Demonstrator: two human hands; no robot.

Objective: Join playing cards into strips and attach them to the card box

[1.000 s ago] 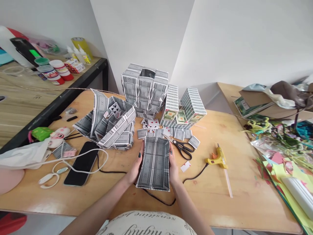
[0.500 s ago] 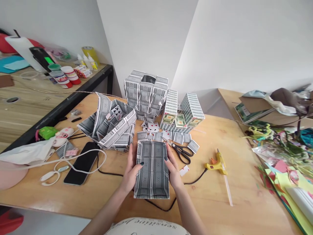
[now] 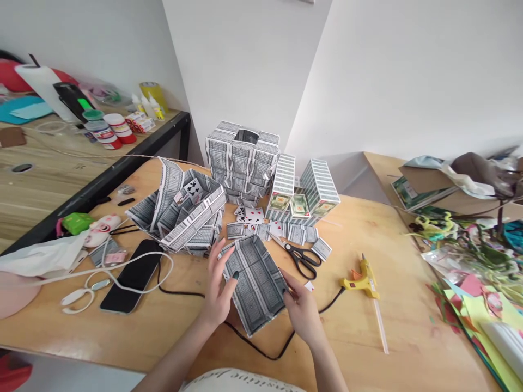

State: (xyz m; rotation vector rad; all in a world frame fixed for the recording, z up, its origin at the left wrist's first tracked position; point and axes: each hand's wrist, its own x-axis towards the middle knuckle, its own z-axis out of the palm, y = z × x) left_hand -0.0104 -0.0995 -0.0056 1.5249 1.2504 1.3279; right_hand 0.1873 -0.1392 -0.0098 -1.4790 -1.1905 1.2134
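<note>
A shallow open box made of playing cards is tilted between my hands above the table, its hollow side facing me. My right hand grips its right wall, thumb inside and fingers behind. At the left wall, my left hand has its fingers spread, thumb over the rim; whether it bears any weight I cannot tell. Just beyond the box lie loose playing cards and black-handled scissors. A larger folded card piece stands behind my left hand, with loose cards inside it.
A tall card-built box stands at the back, beside stacked card packs. A yellow glue gun lies right, its black cord running beneath my hands. A phone and white cable lie left. Coloured paper covers the right side.
The box has turned from straight to slanted, its top edge swinging left and its bottom edge right. My left fingers have spread away from its wall; the right hand has kept its grip.
</note>
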